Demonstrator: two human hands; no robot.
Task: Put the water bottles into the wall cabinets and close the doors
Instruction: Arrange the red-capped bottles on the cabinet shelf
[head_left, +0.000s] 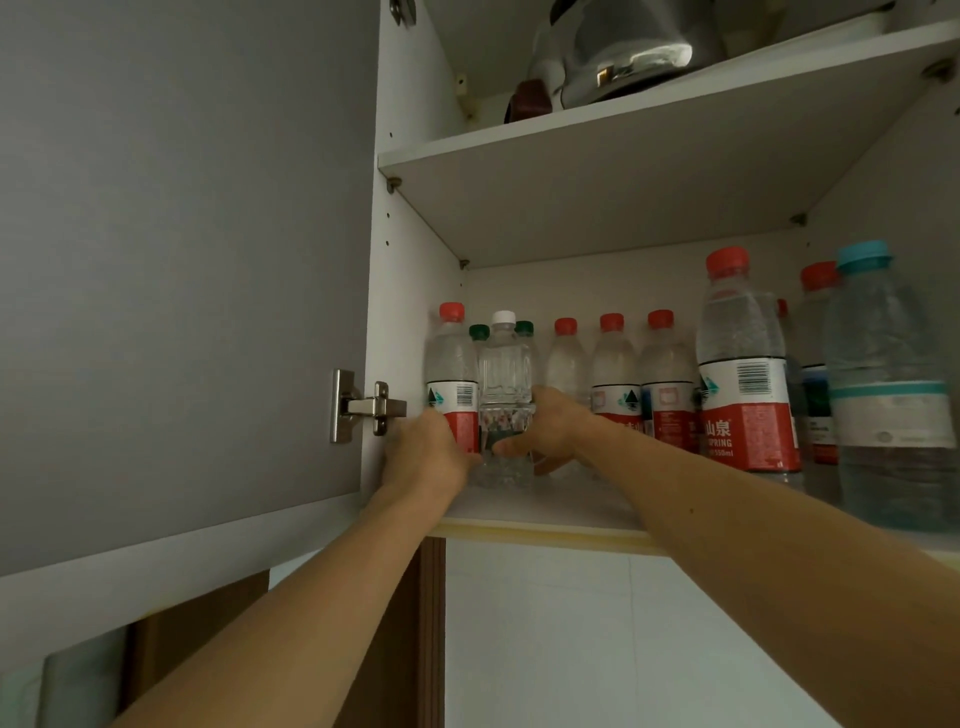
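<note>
- Both hands clamped on the white-capped bottle (505, 374) standing on the shelf (545, 506): left hand (423, 449) at its left; right hand (550, 426) at its right
- Red-capped bottle (452, 374) touches its left; door (182, 260) open

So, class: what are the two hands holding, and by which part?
Both the left hand and right hand grip the white-capped bottle around its lower body.
</note>
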